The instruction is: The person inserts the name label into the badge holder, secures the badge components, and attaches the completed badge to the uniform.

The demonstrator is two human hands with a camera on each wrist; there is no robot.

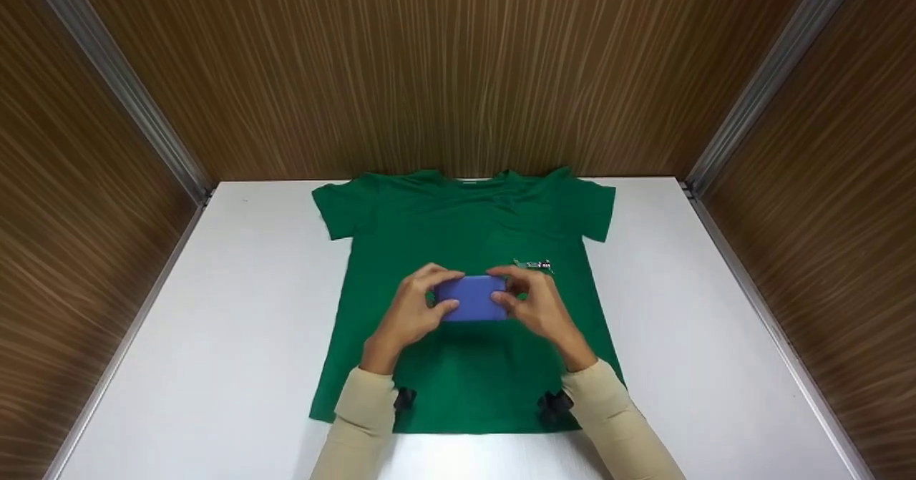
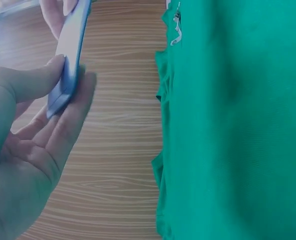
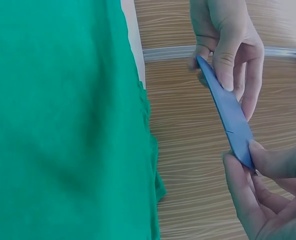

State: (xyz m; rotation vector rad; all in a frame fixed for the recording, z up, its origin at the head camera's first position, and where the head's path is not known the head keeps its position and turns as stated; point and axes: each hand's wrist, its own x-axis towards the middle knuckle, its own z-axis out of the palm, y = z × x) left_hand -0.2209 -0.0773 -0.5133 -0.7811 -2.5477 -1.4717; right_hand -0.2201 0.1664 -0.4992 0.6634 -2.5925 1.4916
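Note:
A flat blue rectangular object is held level between both hands above a green T-shirt. My left hand pinches its left end, thumb on the near face and fingers along the far edge. At the other end, my right hand grips it the same way. The left wrist view shows the blue object as a thin slab between thumb and fingers. A short dark slit marks its face in the right wrist view; its exact kind is unclear.
The T-shirt lies spread on a white table, collar towards the back panel. On its chest, just beyond my right hand, lies a small silvery item, too small to identify. Wood-grain panels enclose the table's back and sides.

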